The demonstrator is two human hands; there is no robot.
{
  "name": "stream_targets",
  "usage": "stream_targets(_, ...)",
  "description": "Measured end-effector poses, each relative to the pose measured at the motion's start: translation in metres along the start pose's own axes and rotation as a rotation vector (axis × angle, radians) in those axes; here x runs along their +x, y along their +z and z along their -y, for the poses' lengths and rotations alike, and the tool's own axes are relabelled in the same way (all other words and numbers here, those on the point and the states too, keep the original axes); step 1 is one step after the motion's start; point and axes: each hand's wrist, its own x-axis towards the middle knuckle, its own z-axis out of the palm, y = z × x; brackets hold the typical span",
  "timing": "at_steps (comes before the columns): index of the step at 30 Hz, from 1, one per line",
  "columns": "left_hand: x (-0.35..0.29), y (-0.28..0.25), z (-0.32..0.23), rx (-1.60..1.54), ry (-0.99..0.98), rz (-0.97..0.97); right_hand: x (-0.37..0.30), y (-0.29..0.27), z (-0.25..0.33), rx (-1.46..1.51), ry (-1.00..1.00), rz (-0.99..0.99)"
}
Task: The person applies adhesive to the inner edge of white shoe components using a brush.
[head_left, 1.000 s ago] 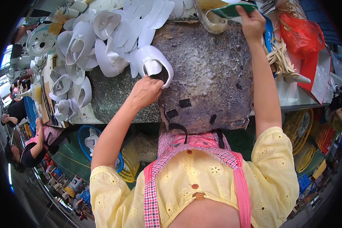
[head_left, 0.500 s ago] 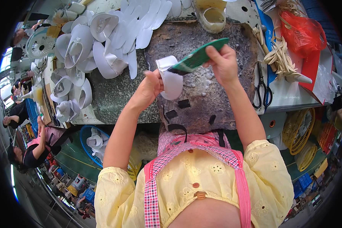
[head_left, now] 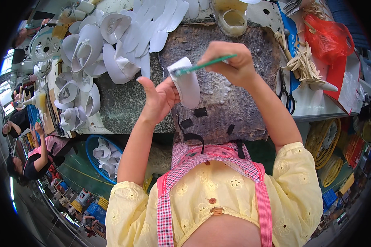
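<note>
A white shoe upper (head_left: 188,89) stands upright over the stained work mat. My left hand (head_left: 157,98) holds it from its left side, fingers against or inside its edge and the thumb stuck out apart. In my right hand (head_left: 234,61) is a green-handled brush (head_left: 213,62), now seen nearly edge-on. Its bristle end meets the top rim of the upper. My right fingers are wrapped round the handle, partly hiding it.
White shoe uppers (head_left: 86,47) and flat white insoles (head_left: 142,31) are heaped at left. Beyond the mat (head_left: 235,99) stands a glue-smeared jar (head_left: 233,22). Black scissors (head_left: 285,92), beige strips (head_left: 303,64) and a red plastic bag (head_left: 327,37) lie right. A blue basket (head_left: 99,160) sits below left.
The brush has turned from showing its flat face to nearly edge-on, my right wrist rolling over. My left thumb has opened away from the upper, which has tilted slightly.
</note>
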Motion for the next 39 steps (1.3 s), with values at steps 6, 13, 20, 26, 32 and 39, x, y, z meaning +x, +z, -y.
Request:
stream_targets(6,-0.008,0.001,0.003,-0.061,0.059,-0.077,-0.005,0.008,0.005,0.311,0.195,-0.218)
stream_targets(13,-0.015,0.005,0.002,-0.195,0.151,-0.188,-0.004,0.006,0.010,0.204,0.184,-0.695)
stream_targets(20,-0.018,0.004,0.008,0.138,0.262,-0.134,0.006,0.003,-0.001,0.123,0.304,-0.573)
stream_targets(26,-0.016,0.010,0.007,0.363,0.310,-0.145,0.010,0.010,-0.004,0.077,0.315,-0.515)
stream_targets(32,-0.021,0.009,-0.001,-0.287,0.125,-0.128,0.001,0.023,0.014,0.115,-0.048,-0.411)
stream_targets(39,-0.024,-0.004,-0.009,-0.590,0.124,-0.084,-0.034,0.017,0.018,-0.088,-0.059,0.026)
